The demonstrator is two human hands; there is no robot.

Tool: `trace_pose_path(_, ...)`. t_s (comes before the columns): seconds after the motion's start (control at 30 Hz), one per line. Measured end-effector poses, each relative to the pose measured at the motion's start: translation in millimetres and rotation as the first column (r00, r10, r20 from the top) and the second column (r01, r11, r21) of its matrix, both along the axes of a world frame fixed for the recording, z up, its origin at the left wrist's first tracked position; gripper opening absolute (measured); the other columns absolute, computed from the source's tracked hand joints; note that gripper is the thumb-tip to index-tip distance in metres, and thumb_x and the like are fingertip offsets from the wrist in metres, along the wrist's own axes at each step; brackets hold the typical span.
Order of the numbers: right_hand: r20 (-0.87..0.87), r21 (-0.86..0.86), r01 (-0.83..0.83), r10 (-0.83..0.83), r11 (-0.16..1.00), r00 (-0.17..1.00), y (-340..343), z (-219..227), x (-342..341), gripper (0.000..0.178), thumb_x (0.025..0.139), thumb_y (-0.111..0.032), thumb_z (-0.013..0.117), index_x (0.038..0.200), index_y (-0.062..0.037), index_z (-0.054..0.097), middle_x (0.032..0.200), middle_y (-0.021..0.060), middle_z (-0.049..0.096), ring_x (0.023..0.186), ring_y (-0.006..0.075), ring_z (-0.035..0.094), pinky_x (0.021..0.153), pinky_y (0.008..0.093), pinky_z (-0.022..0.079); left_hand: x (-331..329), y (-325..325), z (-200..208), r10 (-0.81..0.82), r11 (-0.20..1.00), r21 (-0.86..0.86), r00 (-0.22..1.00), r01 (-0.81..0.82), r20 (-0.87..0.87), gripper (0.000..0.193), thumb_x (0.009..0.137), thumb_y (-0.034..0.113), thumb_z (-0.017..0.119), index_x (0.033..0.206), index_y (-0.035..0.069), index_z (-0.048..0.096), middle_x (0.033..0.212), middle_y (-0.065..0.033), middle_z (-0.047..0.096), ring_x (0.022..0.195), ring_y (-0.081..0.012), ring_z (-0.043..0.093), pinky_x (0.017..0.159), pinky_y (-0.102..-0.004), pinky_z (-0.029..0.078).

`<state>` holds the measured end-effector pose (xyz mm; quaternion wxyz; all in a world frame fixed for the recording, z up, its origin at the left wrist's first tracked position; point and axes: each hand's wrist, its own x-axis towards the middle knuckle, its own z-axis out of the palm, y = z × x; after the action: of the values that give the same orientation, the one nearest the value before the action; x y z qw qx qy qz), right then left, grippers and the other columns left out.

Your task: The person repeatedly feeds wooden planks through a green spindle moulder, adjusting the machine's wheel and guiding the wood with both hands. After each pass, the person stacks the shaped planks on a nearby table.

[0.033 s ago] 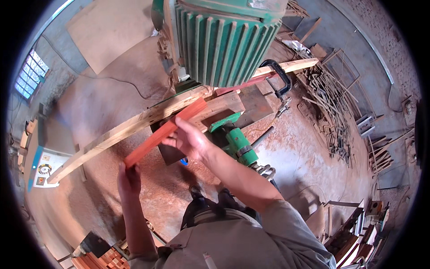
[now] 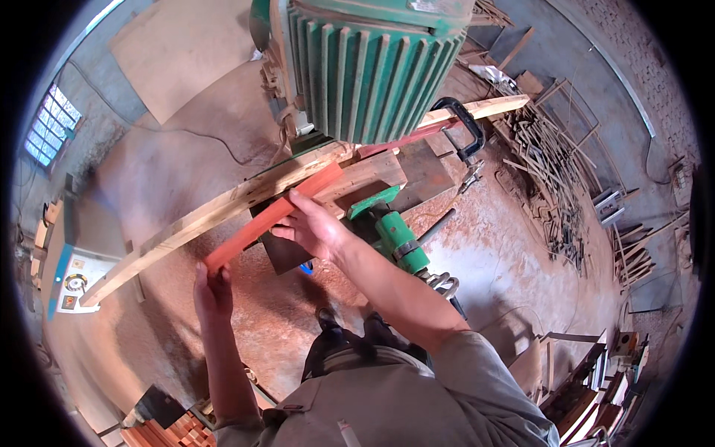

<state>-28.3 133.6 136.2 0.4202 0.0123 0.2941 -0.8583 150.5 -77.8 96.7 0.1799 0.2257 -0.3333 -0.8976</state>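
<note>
Red strip (image 2: 255, 226) held: L hand (image 2: 214, 292) at end, R hand (image 2: 317, 228) mid-length.

Woodworking workshop, green motor (image 2: 376, 78), heaped wood offcuts (image 2: 547, 182), sawdust-strewn floor (image 2: 477, 253)

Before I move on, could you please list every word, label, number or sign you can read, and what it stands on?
No text can be read.
Pale plate on the green motor: too blurred to read.
Small labels on the white control panel: too small to read.
Held red wooden strip: no writing visible.
</note>
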Motion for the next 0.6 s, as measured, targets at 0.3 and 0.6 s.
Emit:
trace_pose_path(0.3, -0.134, 0.355, -0.148, 0.207, 0.923, 0.969, 33.0, 16.4, 23.7, 0.051, 0.093, -0.030, 0.050, 0.132, -0.0009, 0.033, 0.102, 0.0104, 0.056, 0.081, 0.0188, 0.058, 0.067, 0.0316, 0.052, -84.4, -14.3, -15.2, 0.156, 0.981, -0.143, 0.970, -0.131, 0.187, 0.024, 0.091, 0.026, 0.055, 0.108, 0.008, 0.056, 0.102, -0.0032, 0.063, 0.095, -0.0124, 0.059, 0.088, -0.0284, 0.046)
trace_pose_path(0.6, -0.382, 0.314, -0.103, 0.225, 0.944, 0.896, 146.7, 56.4, 76.9, 0.035, 0.093, -0.013, 0.051, 0.122, 0.0047, 0.045, 0.097, 0.0150, 0.061, 0.084, 0.0196, 0.061, 0.074, 0.0306, 0.051, -108.7, -22.9, -27.1, 0.153, 0.988, -0.059, 0.973, -0.145, 0.171, 0.027, 0.087, 0.026, 0.061, 0.109, 0.011, 0.055, 0.102, -0.0011, 0.062, 0.096, -0.0115, 0.058, 0.086, -0.0297, 0.045)
